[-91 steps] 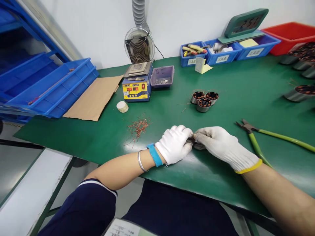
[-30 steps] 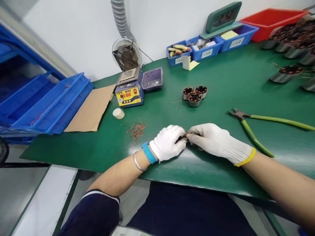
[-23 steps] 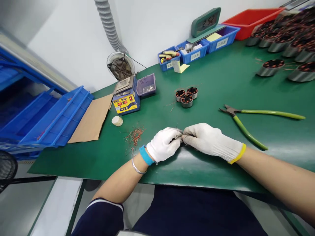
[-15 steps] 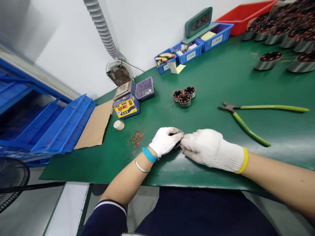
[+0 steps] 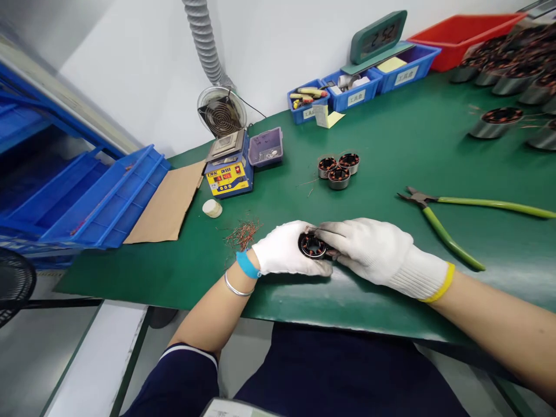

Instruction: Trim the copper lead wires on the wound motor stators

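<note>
Both my hands wear white knit gloves and meet over the near part of the green table (image 5: 391, 145). My left hand (image 5: 284, 252) cups a small round motor stator (image 5: 313, 245) with copper windings, its open face turned up. My right hand (image 5: 373, 249) grips the same stator from the right, fingers curled against its rim. Three more small stators (image 5: 338, 169) stand clustered on the mat beyond my hands.
Green-handled cutters (image 5: 447, 217) lie open to the right. A heap of cut copper wire bits (image 5: 243, 233) lies left of my hands, near a white tape roll (image 5: 212, 208), a solder pot (image 5: 229, 171) and cardboard (image 5: 167, 202). Blue bins (image 5: 360, 92) and larger stators (image 5: 490, 123) stand at the back.
The stator was hidden between my fingers before; now it is turned face up and visible between both hands. The camera view has swung, my hands stay at the same spot.
</note>
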`<state>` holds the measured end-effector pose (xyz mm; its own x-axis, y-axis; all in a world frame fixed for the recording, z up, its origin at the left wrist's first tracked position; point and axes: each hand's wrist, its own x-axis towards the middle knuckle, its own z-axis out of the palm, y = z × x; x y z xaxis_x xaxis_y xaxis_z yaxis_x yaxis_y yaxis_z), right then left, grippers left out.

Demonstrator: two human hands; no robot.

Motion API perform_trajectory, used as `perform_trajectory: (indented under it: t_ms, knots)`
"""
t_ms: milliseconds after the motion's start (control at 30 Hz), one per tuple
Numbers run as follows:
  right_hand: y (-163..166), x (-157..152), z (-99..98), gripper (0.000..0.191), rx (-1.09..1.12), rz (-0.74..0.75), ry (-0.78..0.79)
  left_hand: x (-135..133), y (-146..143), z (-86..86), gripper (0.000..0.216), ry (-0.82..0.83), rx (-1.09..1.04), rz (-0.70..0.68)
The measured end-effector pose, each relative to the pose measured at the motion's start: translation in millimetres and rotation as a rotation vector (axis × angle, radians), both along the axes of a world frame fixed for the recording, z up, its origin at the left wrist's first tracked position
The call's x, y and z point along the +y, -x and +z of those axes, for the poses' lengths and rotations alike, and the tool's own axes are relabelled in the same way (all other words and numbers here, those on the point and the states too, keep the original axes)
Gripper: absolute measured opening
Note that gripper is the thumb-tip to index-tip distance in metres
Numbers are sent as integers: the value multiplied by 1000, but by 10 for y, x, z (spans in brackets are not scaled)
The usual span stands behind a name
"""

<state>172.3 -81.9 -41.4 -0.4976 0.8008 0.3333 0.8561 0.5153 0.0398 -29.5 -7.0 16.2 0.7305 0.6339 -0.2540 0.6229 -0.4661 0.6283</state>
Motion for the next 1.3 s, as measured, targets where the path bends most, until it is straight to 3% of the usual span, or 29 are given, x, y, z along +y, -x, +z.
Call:
perform_trajectory:
  t_ms: [100,233,400,467,567,667,800,867,933,967,1033,1100,1133,1200,1233,1300]
  knots:
    - [-21,19,-25,39,13,-22,68,-82,-63,-27,44,-114,43,94]
    - [-23,6,-13,38,10,-57,74,-83,-71,-68,38,-101,21,65]
    - [50,-31,85,34,63,-186,252,-83,-70,-94,35,-202,38,31]
    - [81,-36,141,32,228,-291,370,-108,-83,-120,38,-311,44,-11]
    - [115,-28,219,32,649,-415,626,-150,-90,-166,46,-503,8,-53]
    - [136,-13,277,40,1061,-400,858,-171,-74,-203,52,-613,-58,-58]
    - [146,-20,323,51,1229,-383,903,-170,-66,-249,44,-649,-127,-46]
    - [140,-41,337,53,1233,-388,886,-177,-83,-271,42,-580,-213,-23]
    - [128,-69,351,51,1253,-383,874,-187,-106,-281,54,-369,-376,74]
    - [122,-83,358,49,1269,-372,872,-187,-116,-280,64,-188,-461,148]
    - [110,-107,372,48,1307,-343,865,-172,-121,-267,75,324,-549,235]
    - [101,-122,385,49,1343,-318,862,-139,-103,-247,77,852,-505,167]
    - [98,-125,391,49,1356,-309,868,-124,-87,-235,77,1028,-476,104]
    - [94,-123,405,48,1389,-304,887,-112,-49,-203,78,1130,-506,55]
    - [95,-120,412,48,1416,-301,902,-122,-31,-181,78,1066,-568,73]
    - [100,-112,432,48,1486,-283,945,-171,1,-120,77,791,-703,73]
